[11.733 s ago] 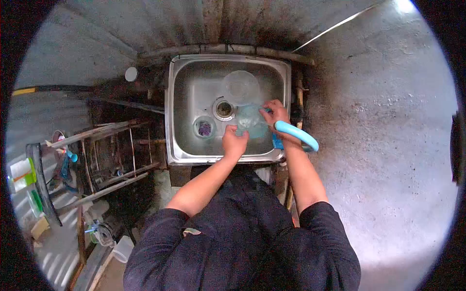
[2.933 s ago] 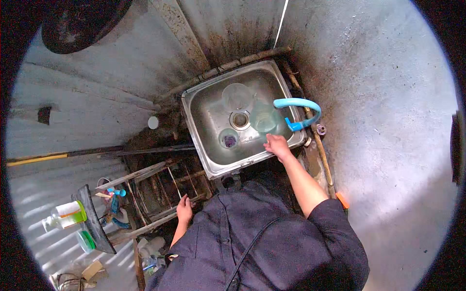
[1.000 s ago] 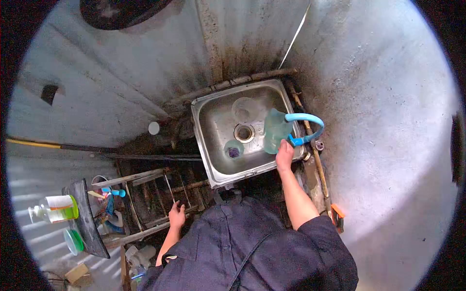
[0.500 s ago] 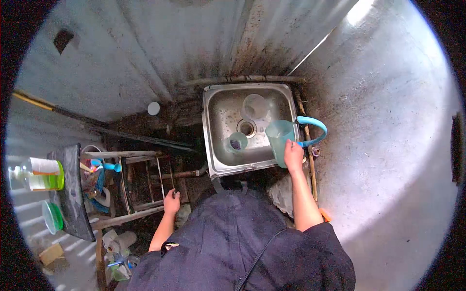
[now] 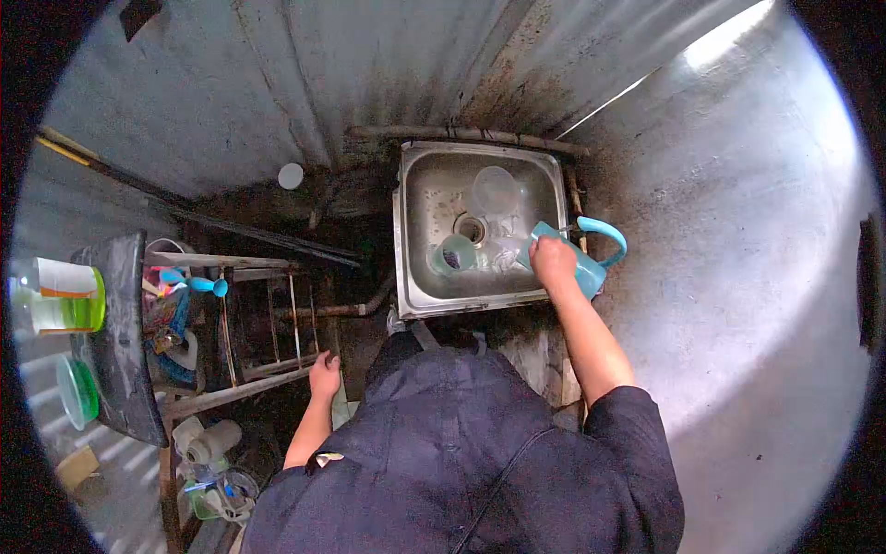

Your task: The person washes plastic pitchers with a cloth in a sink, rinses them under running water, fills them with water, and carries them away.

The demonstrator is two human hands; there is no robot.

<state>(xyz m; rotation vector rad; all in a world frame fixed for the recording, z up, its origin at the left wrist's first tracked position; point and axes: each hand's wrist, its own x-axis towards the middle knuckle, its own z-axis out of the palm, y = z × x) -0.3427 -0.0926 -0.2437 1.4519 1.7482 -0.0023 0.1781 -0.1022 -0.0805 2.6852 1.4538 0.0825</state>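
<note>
My right hand [image 5: 554, 262] is closed around the body of a light-blue plastic pitcher [image 5: 589, 274], which is tilted over the right side of the metal sink [image 5: 426, 304]. The curved handle of the pitcher points away to the right. Water spreads on the sink floor below its mouth. In the basin lie a clear round container [image 5: 496, 190] at the back and a greenish clear cup [image 5: 463, 252] at the front left, with something dark in it. My left hand [image 5: 324, 376] hangs beside the wooden frame, fingers curled, with nothing visible in it.
To the left is a wooden frame [image 5: 254, 262] like an overturned stool, and a dark board [image 5: 125, 346] bearing a bottle of green liquid [image 5: 66, 295] and a green tub [image 5: 77, 391]. Below sit several plastic containers [image 5: 214, 441]. Metal walls [image 5: 388, 65] close in around the sink.
My right hand has tipped the pitcher to the left over the basin, and water now runs into the sink. My left hand stays low by the frame.
</note>
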